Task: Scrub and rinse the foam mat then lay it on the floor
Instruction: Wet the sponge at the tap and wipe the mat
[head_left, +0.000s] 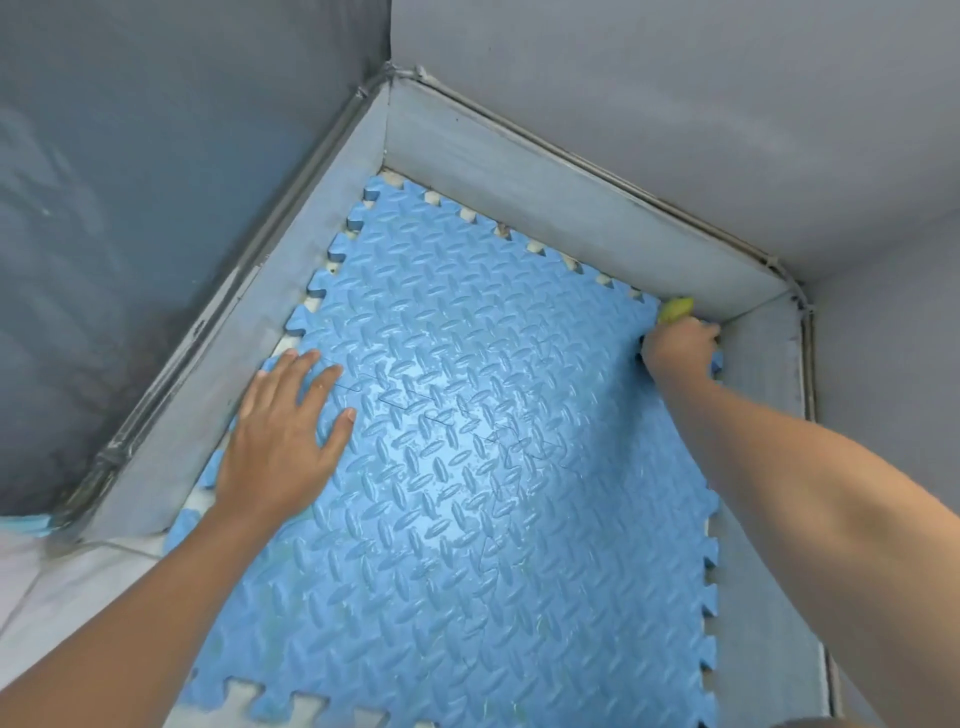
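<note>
The left hand (283, 441) presses flat, fingers spread, on the wet blue foam mat (467, 467) while the right hand (678, 348) fingers clutch a yellow-green sponge (675, 309) at its far corner

Foam mat (467, 441) under left hand (280, 441); sponge (675, 309) beyond right hand (678, 348), at mat's far corner.

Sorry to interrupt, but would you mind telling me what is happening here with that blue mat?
A person is scrubbing a blue foam mat that lies flat in a grey walled corner. The left hand is spread open, pressing the mat down near its left edge. The right hand is closed around a yellow-green sponge at the mat's far right corner, next to the low grey wall. The mat's surface looks wet and shiny.
</note>
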